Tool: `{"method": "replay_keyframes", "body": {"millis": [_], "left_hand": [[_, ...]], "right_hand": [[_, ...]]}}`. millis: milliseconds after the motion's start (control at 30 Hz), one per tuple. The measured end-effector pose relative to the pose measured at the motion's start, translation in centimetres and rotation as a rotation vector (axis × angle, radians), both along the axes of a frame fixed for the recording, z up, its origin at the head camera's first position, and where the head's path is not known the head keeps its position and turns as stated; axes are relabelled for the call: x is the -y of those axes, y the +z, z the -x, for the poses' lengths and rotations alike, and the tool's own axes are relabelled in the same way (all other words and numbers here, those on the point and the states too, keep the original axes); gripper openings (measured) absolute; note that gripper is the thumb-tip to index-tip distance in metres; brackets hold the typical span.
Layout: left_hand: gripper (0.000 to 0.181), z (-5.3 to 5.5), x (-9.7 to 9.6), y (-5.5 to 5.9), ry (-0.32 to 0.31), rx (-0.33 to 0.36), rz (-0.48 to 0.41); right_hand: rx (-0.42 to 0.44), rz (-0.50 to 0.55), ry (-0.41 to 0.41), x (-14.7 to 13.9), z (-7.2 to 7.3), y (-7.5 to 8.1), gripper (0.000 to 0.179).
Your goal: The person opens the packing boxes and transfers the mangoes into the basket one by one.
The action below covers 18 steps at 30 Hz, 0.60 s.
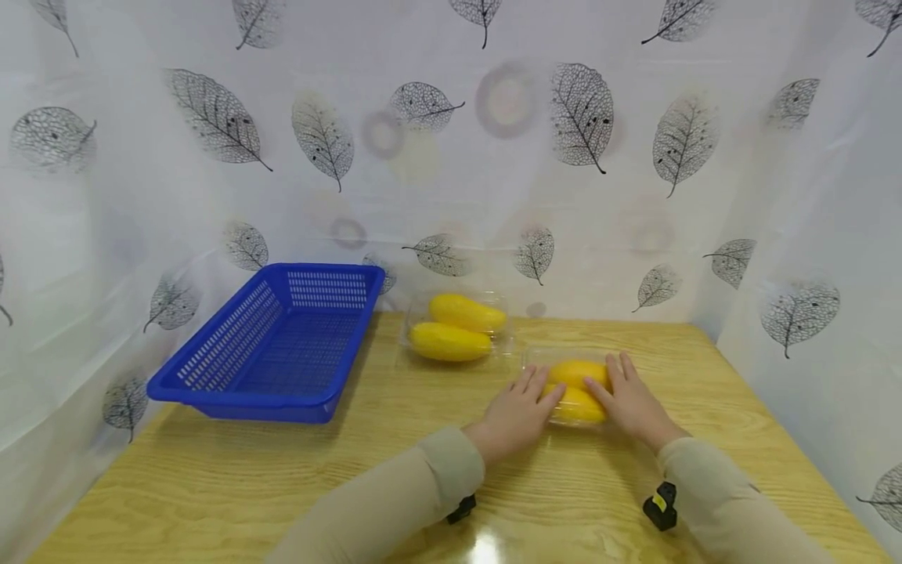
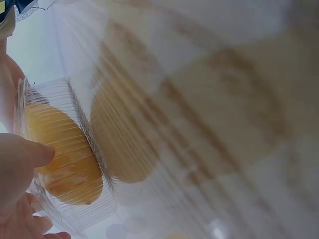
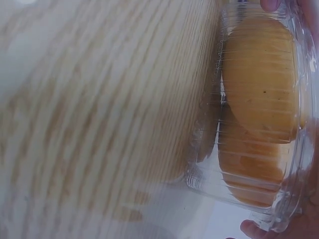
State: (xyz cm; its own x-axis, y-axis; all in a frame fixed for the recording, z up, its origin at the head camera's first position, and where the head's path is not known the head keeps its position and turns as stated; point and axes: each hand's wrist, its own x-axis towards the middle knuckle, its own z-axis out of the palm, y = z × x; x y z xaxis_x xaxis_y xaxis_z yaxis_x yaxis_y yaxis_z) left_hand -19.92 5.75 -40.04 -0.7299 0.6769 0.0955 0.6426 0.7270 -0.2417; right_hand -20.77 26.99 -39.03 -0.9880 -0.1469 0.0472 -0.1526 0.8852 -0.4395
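A clear plastic box (image 1: 572,352) with two yellow mangoes (image 1: 578,406) inside sits on the wooden table between both hands. My left hand (image 1: 510,415) holds its left side, the thumb over the top and the other fingers along the edge. On the opposite side, my right hand (image 1: 634,403) grips the box, its thumb reaching over the mangoes. In the left wrist view a mango (image 2: 65,154) shows through the ribbed plastic wall, with the left thumb at the box's rim. The right wrist view shows both mangoes (image 3: 261,79) and some right fingertips (image 3: 251,229) at the rim.
Another clear box with two yellow mangoes (image 1: 451,342) stands farther back, near the middle. A blue plastic basket (image 1: 334,392) is on the left of the table (image 1: 282,478). White curtains (image 1: 451,204) with a leaf print hang behind and at both sides.
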Motion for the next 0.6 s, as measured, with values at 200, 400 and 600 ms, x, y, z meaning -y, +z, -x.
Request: {"method": "replay_keyframes", "body": {"millis": [200, 400, 600], "left_hand": [[0.049, -0.3, 0.6, -0.3, -0.009, -0.029, 0.009], [0.051, -0.9, 1.3, -0.4, -0.005, -0.039, -0.001], [0.051, -1.4, 2.0, -0.1, -0.005, -0.027, -0.009]], "right_hand": [[-0.022, -0.014, 0.005, 0.6, -0.4, -0.1, 0.083], [-0.021, -0.015, 0.005, 1.4, -0.9, 0.0, 0.082], [-0.032, -0.020, 0.009, 2.0, -1.2, 0.1, 0.081]]}}
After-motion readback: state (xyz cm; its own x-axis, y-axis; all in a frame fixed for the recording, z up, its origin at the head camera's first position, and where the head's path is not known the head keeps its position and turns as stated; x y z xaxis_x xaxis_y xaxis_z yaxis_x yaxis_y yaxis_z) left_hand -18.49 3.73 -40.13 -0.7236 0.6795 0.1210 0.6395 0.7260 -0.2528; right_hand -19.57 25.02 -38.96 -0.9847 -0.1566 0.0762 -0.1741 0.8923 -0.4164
